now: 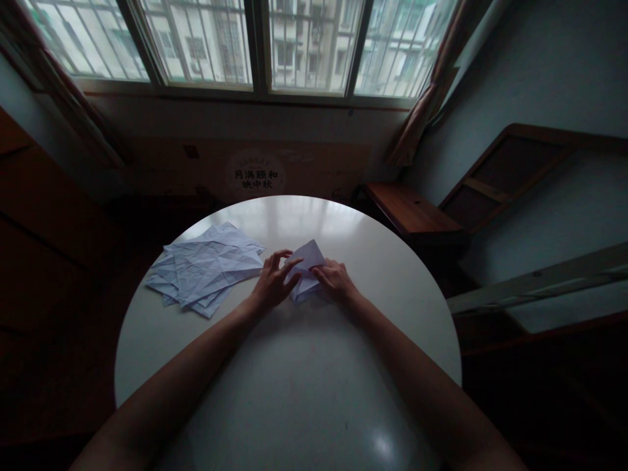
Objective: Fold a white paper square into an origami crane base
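A small folded piece of pale paper lies on the round white table, near its middle. My left hand rests on the paper's left edge, fingers curled and pinching a fold. My right hand presses down on the paper's right side with its fingers together. Both forearms reach in from the near edge of the table.
A loose pile of creased paper sheets lies left of my hands. A wooden chair stands at the table's far right. Barred windows run along the back wall, above a cardboard box with printed characters.
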### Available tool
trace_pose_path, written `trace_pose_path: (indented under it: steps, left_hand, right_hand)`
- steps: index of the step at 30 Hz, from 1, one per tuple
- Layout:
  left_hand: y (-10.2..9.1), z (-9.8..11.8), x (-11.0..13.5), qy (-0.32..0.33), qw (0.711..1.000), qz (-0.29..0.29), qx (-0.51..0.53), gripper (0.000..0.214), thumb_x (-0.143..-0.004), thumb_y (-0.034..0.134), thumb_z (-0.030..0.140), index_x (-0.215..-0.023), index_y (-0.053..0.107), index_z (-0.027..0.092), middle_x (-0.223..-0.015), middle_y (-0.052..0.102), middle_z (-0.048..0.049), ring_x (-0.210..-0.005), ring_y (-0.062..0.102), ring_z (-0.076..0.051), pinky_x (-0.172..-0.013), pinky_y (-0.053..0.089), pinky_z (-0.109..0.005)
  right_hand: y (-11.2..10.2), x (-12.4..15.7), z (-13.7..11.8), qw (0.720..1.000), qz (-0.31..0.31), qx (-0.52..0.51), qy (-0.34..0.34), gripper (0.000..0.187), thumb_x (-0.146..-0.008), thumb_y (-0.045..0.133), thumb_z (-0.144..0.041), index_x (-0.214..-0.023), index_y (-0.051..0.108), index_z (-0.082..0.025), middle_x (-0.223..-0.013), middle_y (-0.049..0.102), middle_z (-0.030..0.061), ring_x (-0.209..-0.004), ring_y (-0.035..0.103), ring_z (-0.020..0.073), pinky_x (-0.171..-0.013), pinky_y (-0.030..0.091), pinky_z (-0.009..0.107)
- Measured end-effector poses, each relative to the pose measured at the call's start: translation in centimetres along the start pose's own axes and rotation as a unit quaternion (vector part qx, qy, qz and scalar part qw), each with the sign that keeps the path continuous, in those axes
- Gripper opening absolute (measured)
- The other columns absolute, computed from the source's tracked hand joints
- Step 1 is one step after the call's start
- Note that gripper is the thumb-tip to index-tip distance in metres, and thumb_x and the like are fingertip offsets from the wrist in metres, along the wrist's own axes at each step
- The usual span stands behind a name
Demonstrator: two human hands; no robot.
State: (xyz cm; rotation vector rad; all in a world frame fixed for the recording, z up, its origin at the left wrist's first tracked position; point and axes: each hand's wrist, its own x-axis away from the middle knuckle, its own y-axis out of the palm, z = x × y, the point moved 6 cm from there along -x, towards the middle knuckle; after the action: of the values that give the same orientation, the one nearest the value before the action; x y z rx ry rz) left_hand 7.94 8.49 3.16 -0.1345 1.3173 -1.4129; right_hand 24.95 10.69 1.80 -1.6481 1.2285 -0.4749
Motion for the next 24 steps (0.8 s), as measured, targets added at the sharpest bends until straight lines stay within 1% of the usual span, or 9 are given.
trace_pose_path:
  steps: [3, 6, 9, 13, 16, 20, 24]
  left_hand:
    - [0.6, 0.5, 0.0, 0.022, 0.998, -0.055, -0.034, 0.031, -0.094, 0.049, 0.039, -0.119, 0.064, 0.027, -0.135, 0.05, -0.0078, -0.128, 0.041, -0.027, -0.106, 0.032, -0.045]
    - [1.1, 0.8, 0.1, 0.043, 0.994, -0.098, -0.034, 0.031, -0.096, 0.046, 0.038, -0.118, 0.064, 0.026, -0.133, 0.056, -0.0064, -0.132, 0.037, -0.027, -0.108, 0.026, -0.047]
    - [1.4, 0.7, 0.1, 0.048, 0.991, -0.125, -0.024, 0.033, -0.097, 0.042, 0.038, -0.121, 0.063, 0.027, -0.133, 0.057, -0.0061, -0.131, 0.041, -0.025, -0.108, 0.024, -0.047]
    - [1.8, 0.7, 0.1, 0.055, 0.986, -0.158, -0.015, 0.036, -0.097, 0.039, 0.042, -0.123, 0.062, 0.029, -0.14, 0.052, -0.0062, -0.128, 0.045, -0.025, -0.106, 0.025, -0.046]
    - [1.8, 1.0, 0.2, 0.06, 0.983, -0.17, -0.039, 0.038, -0.094, 0.044, 0.046, -0.126, 0.059, 0.032, -0.142, 0.049, -0.0078, -0.128, 0.045, -0.028, -0.105, 0.026, -0.047]
    - [1.7, 1.7, 0.3, 0.072, 0.981, -0.169, -0.067, 0.047, -0.088, 0.054, 0.051, -0.131, 0.054, 0.033, -0.141, 0.05, -0.0088, -0.128, 0.043, -0.03, -0.106, 0.024, -0.048]
    - [1.6, 2.1, 0.3, 0.083, 0.981, -0.162, -0.073, 0.051, -0.087, 0.054, 0.054, -0.133, 0.051, 0.033, -0.138, 0.052, -0.0084, -0.128, 0.042, -0.031, -0.108, 0.022, -0.049]
  right_hand:
    - [0.0, 0.0, 0.1, 1.0, -0.003, 0.019, 0.023, 0.051, -0.099, 0.028, -0.05, -0.106, 0.072, -0.025, -0.108, 0.063, 0.0099, -0.102, 0.055, 0.0247, -0.087, 0.034, 0.038]
    - [0.0, 0.1, 0.2, 0.999, 0.003, 0.016, 0.029, 0.05, -0.099, 0.029, -0.051, -0.109, 0.071, -0.025, -0.108, 0.063, 0.0091, -0.103, 0.055, 0.0243, -0.088, 0.033, 0.038]
    - [-0.1, 0.1, 0.3, 0.999, 0.017, 0.009, 0.026, 0.05, -0.098, 0.03, -0.051, -0.115, 0.068, -0.024, -0.107, 0.064, 0.0092, -0.102, 0.055, 0.0238, -0.088, 0.032, 0.038]
    - [-0.2, 0.2, 0.3, 0.999, 0.029, 0.003, 0.021, 0.05, -0.098, 0.029, -0.052, -0.115, 0.067, -0.024, -0.104, 0.064, 0.0088, -0.101, 0.055, 0.0231, -0.089, 0.032, 0.037]
    - [-0.1, 0.2, 0.3, 0.999, 0.029, 0.024, 0.021, 0.05, -0.098, 0.029, -0.051, -0.114, 0.068, -0.024, -0.102, 0.063, 0.009, -0.099, 0.054, 0.0233, -0.088, 0.032, 0.038]
    - [-0.1, 0.2, 0.1, 0.997, 0.033, 0.063, 0.02, 0.049, -0.098, 0.032, -0.051, -0.114, 0.068, -0.024, -0.103, 0.061, 0.0106, -0.099, 0.053, 0.0243, -0.087, 0.032, 0.038]
    - [-0.1, 0.3, -0.1, 0.996, 0.037, 0.086, 0.011, 0.048, -0.097, 0.034, -0.052, -0.116, 0.068, -0.024, -0.105, 0.06, 0.0122, -0.099, 0.052, 0.0262, -0.087, 0.032, 0.04]
